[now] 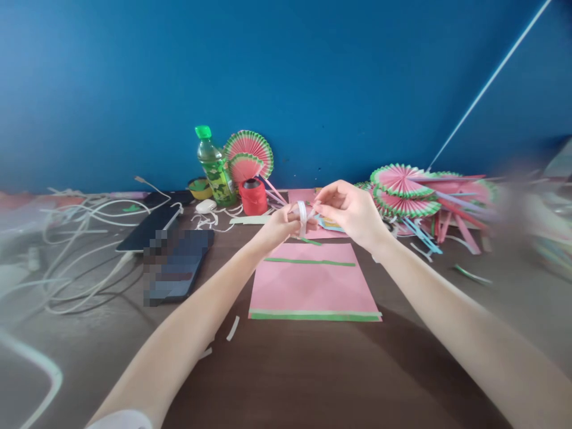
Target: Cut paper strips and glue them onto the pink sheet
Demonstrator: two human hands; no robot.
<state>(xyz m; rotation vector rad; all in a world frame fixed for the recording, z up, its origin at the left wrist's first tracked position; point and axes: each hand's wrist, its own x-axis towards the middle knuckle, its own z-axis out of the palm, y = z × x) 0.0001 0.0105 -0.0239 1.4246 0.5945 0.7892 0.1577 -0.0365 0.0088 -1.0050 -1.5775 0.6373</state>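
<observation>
My left hand [286, 225] grips a roll of whitish tape [302, 218], held on edge above the desk. Close on its right, my right hand [346, 210] is closed in a pinch at the tape's loose end, thumb against forefinger. Beneath both hands lies a pink sheet of paper [313, 289]. A green and pale strip [315, 316] runs along its near edge, and a thin green strip [308, 261] crosses it higher up. Another short green strip [311, 241] shows just past the sheet's far edge.
Pleated pink-and-green paper fans [404, 182] are piled at the right, with another fan [252, 149] against the blue wall. A green-capped bottle [217, 173] and a red container [253, 197] stand behind my left hand. Phones [181, 265] and tangled white cables [84, 256] lie at the left.
</observation>
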